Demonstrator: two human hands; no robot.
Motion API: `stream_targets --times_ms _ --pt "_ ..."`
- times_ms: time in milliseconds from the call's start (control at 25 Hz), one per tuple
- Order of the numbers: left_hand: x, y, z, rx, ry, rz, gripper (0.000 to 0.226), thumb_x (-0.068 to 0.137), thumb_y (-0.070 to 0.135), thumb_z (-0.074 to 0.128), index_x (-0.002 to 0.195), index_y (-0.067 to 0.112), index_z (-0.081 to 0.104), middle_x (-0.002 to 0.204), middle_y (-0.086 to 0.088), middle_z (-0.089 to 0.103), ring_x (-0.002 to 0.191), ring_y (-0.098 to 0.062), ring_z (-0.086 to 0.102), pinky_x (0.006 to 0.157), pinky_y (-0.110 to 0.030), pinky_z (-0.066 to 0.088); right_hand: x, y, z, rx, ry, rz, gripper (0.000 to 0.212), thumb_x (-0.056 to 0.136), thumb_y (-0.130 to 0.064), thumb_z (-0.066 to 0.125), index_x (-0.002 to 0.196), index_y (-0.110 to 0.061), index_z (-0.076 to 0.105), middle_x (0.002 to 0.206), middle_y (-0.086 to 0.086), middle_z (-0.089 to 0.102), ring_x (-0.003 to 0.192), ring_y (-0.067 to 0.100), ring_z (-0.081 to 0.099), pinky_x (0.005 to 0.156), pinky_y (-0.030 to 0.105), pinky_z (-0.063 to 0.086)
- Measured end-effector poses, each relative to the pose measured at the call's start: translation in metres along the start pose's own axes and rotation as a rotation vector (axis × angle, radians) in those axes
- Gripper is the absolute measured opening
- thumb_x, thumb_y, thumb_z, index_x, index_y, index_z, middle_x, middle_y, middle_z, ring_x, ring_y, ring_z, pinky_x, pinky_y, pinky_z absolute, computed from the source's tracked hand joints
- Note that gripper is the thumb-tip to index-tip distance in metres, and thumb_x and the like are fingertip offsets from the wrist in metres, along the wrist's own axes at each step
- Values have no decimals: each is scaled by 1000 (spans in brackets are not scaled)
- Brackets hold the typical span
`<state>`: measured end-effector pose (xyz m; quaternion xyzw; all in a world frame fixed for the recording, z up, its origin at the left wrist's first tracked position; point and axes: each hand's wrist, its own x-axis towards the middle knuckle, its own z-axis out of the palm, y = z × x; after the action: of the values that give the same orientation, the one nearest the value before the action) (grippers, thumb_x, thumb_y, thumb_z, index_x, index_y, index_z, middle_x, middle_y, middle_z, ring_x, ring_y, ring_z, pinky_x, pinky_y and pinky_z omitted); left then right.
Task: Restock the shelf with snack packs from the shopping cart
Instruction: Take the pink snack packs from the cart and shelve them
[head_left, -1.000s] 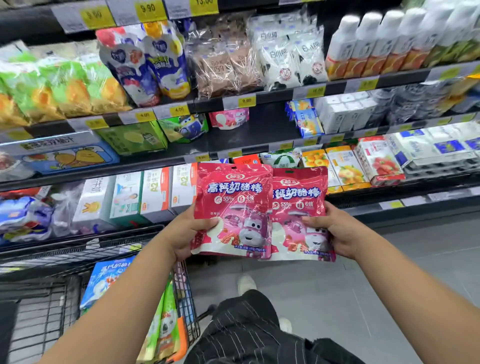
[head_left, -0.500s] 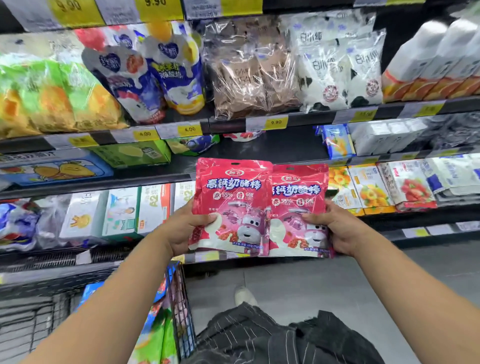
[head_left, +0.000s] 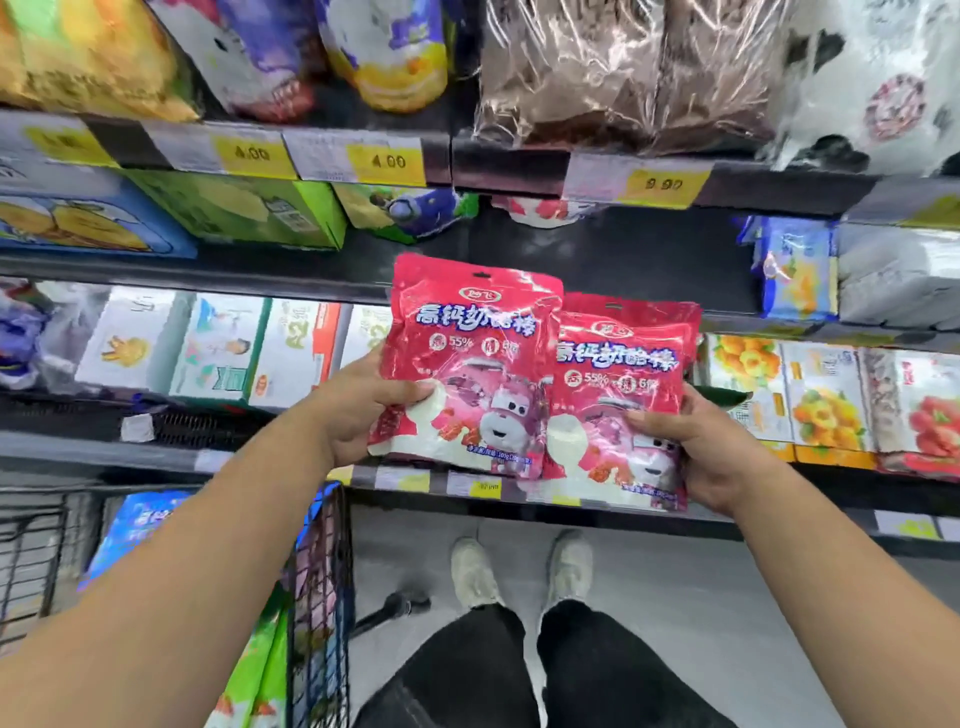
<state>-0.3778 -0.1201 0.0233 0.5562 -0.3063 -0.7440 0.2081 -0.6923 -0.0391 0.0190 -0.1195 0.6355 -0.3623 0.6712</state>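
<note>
Two glossy red plastic snack pouches sit at centre frame, upright and label-out. The left red pouch (head_left: 467, 358) overlaps the edge of the right red pouch (head_left: 628, 395). The left hand (head_left: 363, 410) clasps the first at its lower left edge, thumb across the front. The right hand (head_left: 711, 447) clasps the second the same way at its lower right. Held level and facing forward, they seem meant for the dark metal shelf board (head_left: 623, 260) just above, where a similar pink pack (head_left: 540, 210) lies at the back. The black wire shopping cart (head_left: 317, 597) stands lower left.
</note>
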Motion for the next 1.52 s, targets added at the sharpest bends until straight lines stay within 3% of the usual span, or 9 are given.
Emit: stream_targets --times_ms 280,400,520,680,880,1000,1160,1320,1520 --pt "56 -19 4 -58 63 91 53 78 -2 64 126 19 56 98 -5 74 85 -20 73 75 -35 62 57 4 -22 -47 -33 -76 51 65 -1 72 111 -19 60 101 8 75 88 27 73 83 47 57" --pt "72 -26 5 -30 94 143 46 85 -8 58 120 21 57 90 2 76 79 -14 73 67 -28 61 74 6 -29 -73 -35 -138 51 63 0 71 108 -22 61 92 1 76 81 23 73 75 43 59" --pt "85 -33 5 -37 133 186 41 85 -10 56 110 22 58 78 8 75 69 -7 71 59 -20 57 91 12 -37 -88 -35 -176 51 63 0 73 107 -24 63 95 3 75 83 28 71 83 50 53" --pt "96 -37 -2 -45 118 252 49 69 1 70 113 22 62 96 -1 76 83 -18 73 78 -35 61 101 13 -37 -55 -62 -245 58 61 4 69 114 -17 60 93 4 76 80 23 74 63 37 59" --pt "93 -24 -19 -52 130 362 73 37 23 96 105 26 70 101 -6 76 89 -23 74 76 -44 61 102 -2 -25 -14 -136 -340 54 59 7 67 108 -16 61 89 3 77 76 18 74 61 29 58" --pt "88 -17 -28 -72 179 386 63 55 14 81 116 19 64 101 -7 75 95 -29 73 77 -57 58 105 -22 -12 -28 -195 -415 50 61 6 67 105 -18 61 88 1 77 78 16 74 63 29 59" --pt "82 -20 -26 -64 178 396 41 68 5 65 101 28 70 94 -5 76 83 -27 75 72 -55 59 118 -51 0 -69 -230 -508 52 65 5 67 113 -13 57 94 4 75 84 20 73 69 32 59" --pt "84 -37 -28 -127 210 340 56 68 4 66 122 16 63 98 -9 76 80 -25 75 78 -60 54 131 -75 17 -54 -233 -566 54 64 4 69 114 -13 57 93 5 74 84 23 73 70 36 59" --pt "79 -48 -41 -174 274 292 53 63 6 69 114 22 68 98 -8 76 80 -26 75 69 -60 56 144 -98 38 -102 -265 -664 57 63 3 73 115 -12 56 97 8 74 87 26 73 70 38 58"
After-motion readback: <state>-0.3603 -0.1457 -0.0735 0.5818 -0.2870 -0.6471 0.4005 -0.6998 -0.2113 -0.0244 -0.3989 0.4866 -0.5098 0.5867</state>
